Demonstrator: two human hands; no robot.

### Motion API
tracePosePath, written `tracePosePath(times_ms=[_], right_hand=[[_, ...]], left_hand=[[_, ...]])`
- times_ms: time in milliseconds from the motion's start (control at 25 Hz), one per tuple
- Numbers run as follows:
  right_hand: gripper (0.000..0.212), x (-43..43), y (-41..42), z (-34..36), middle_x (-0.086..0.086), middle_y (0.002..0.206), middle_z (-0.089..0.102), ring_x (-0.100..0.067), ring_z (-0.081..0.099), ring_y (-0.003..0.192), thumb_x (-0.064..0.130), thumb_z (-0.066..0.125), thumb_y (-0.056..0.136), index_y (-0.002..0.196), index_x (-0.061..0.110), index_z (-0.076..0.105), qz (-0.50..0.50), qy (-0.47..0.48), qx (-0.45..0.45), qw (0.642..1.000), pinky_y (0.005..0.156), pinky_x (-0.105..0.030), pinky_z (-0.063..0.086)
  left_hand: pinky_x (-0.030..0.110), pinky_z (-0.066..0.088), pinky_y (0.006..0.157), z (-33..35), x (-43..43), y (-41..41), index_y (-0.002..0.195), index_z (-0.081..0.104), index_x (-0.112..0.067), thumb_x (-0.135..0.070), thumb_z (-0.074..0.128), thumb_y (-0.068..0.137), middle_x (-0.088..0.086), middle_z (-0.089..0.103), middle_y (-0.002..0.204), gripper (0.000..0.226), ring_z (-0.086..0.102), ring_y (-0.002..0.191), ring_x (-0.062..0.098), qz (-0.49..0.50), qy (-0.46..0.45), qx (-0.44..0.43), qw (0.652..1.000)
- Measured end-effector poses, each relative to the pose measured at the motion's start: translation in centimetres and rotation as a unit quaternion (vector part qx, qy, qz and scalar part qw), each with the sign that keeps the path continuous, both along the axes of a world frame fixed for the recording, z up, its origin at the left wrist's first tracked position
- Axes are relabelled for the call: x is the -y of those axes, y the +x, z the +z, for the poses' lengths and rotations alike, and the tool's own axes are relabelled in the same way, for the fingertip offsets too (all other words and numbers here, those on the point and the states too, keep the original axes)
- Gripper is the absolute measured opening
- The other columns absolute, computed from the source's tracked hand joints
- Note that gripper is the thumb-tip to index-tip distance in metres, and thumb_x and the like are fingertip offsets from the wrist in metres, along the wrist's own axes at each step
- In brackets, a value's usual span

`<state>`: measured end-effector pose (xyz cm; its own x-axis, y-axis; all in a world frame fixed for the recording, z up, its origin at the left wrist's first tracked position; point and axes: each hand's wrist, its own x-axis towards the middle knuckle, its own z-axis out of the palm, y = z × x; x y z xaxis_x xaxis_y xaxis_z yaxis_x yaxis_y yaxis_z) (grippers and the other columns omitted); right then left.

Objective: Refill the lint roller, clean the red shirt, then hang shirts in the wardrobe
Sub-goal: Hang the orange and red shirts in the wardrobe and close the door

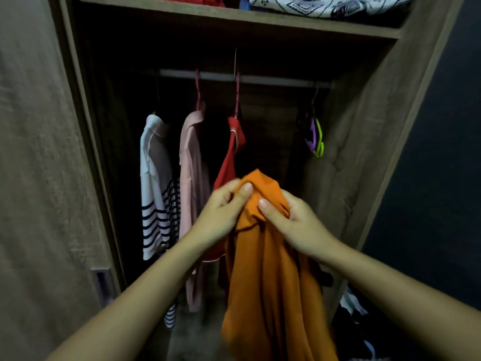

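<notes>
I hold an orange shirt [270,269] up in front of the open wardrobe, its top bunched between both hands. My left hand [221,209] pinches the fabric from the left and my right hand [291,217] grips it from the right. Behind it a red shirt [230,162] hangs on a pink hanger from the rail [273,80]. To its left hang a pale pink shirt [192,178] and a white shirt with dark stripes [156,191]. No hanger shows inside the orange shirt.
Purple and green spare hangers [316,138] hang at the rail's right end. Folded fabrics [325,5] lie on the shelf above. The wardrobe door [39,178] stands at the left. Loose clothes [351,321] lie at the lower right.
</notes>
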<state>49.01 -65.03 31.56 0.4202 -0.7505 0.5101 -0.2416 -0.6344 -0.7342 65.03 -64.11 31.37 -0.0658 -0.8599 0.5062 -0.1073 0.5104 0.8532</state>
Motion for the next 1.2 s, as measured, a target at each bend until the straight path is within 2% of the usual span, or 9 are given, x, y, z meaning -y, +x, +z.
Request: tracePosePath(times_ms=[160,320,440,520,680,880,1080,1120,1200], right_hand=[[0.023,0.3,-1.9,-1.6,0.019,0.106,0.062,0.005,0.06,0.1,0.049,0.039,0.089,0.107,0.043,0.052,0.043,0.085,-0.044,0.994,0.092,-0.016,0.045],[0.044,1.1,-4.8,-4.9,0.003,0.116,0.061,-0.008,0.06,0.107,0.059,0.037,0.086,0.117,0.031,0.052,0.071,0.143,-0.167,0.973,0.098,-0.029,0.047],[0.032,2.4,-7.4,-4.0,-0.008,0.107,0.059,-0.015,0.063,0.095,0.043,0.047,0.089,0.098,0.018,0.063,0.005,0.144,-0.183,0.972,0.09,-0.036,0.052],[0.021,2.7,-8.8,-1.2,-0.009,0.097,0.059,-0.014,0.063,0.083,0.034,0.05,0.088,0.083,0.019,0.063,-0.04,0.128,-0.189,0.973,0.077,-0.029,0.053],[0.036,2.0,-9.8,3.7,-0.002,0.082,0.068,-0.011,0.068,0.073,0.046,0.047,0.078,0.085,0.015,0.065,-0.021,0.139,-0.183,0.973,0.064,-0.018,0.053],[0.021,3.5,-9.4,6.8,0.003,0.103,0.061,-0.009,0.061,0.09,0.016,0.059,0.085,0.104,0.025,0.062,-0.035,0.131,-0.089,0.987,0.068,-0.017,0.05],[0.028,4.0,-8.8,8.1,0.001,0.088,0.057,-0.011,0.057,0.074,0.002,0.053,0.086,0.096,0.027,0.059,-0.108,0.09,-0.076,0.987,0.061,-0.021,0.047],[0.032,3.9,-8.9,8.2,0.001,0.081,0.053,-0.01,0.053,0.067,-0.003,0.053,0.083,0.092,0.027,0.057,-0.102,0.073,-0.091,0.988,0.056,-0.018,0.045],[0.038,3.6,-9.2,8.5,0.001,0.073,0.046,-0.01,0.046,0.061,-0.013,0.047,0.078,0.078,0.024,0.051,-0.081,0.062,-0.113,0.988,0.049,-0.015,0.04]], left_hand=[[0.021,0.038,0.062,2.9,0.1,0.1,0.073,0.054,-0.026,-0.028,0.044,0.093,-0.014,0.048,0.062,0.023,0.044,0.062,-0.001,0.108,-0.137,0.003,0.985],[0.02,0.037,0.06,4.7,-0.8,-0.4,0.08,0.056,-0.019,-0.026,0.043,0.097,-0.011,0.046,0.065,0.022,0.044,0.061,-0.001,0.141,-0.164,0.034,0.976],[0.026,0.036,0.061,4.7,0.4,1.2,0.074,0.053,-0.016,-0.027,0.044,0.097,-0.007,0.043,0.064,0.026,0.042,0.061,0.002,0.191,-0.112,0.013,0.975],[0.031,0.033,0.059,4.2,1.2,3.1,0.067,0.049,-0.019,-0.032,0.048,0.094,-0.005,0.041,0.061,0.03,0.04,0.058,0.006,0.2,-0.06,0.052,0.977],[0.021,0.038,0.05,5.2,0.3,5.9,0.065,0.055,-0.019,-0.027,0.057,0.09,-0.006,0.051,0.057,0.026,0.047,0.052,0.005,0.077,0.043,0.051,0.995],[0.024,0.048,0.067,6.8,-0.6,7.7,0.087,0.057,-0.018,-0.026,0.066,0.083,0.001,0.06,0.087,0.013,0.058,0.08,0.01,0.125,0.012,0.173,0.977],[0.044,0.049,0.075,5.6,0.7,7.1,0.082,0.05,-0.023,-0.025,0.066,0.083,0.007,0.058,0.083,0.016,0.057,0.079,0.021,0.188,-0.052,0.248,0.949],[0.042,0.048,0.08,5.3,1.2,6.9,0.087,0.049,-0.03,-0.022,0.063,0.085,0.001,0.058,0.086,0.016,0.057,0.082,0.016,0.19,-0.074,0.254,0.946],[0.02,0.045,0.087,5.0,1.5,6.3,0.102,0.043,-0.05,-0.001,0.054,0.086,-0.014,0.058,0.098,0.052,0.055,0.094,-0.001,0.133,-0.112,0.278,0.945]])
